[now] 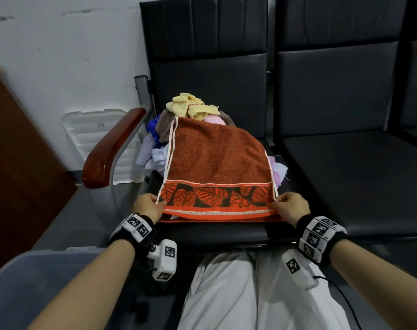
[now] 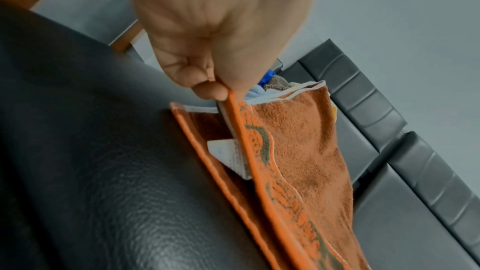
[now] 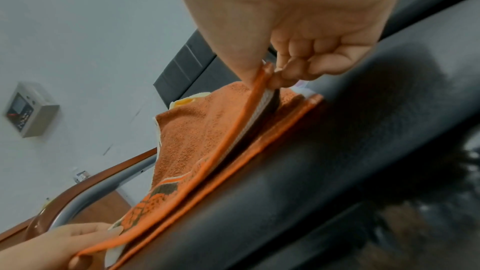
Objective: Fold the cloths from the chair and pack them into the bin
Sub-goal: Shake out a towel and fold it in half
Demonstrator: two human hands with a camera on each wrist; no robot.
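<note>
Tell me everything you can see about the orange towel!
The orange towel looks like fuzzy terry cloth, with thin white piping and a band of black leaf shapes near its front edge. It is doubled over: a lower layer lies flat on the black chair seat, and the upper layer drapes back over the pile of cloths. A white label shows between the layers. The left hand and the right hand each pinch a front corner of the upper layer.
</note>
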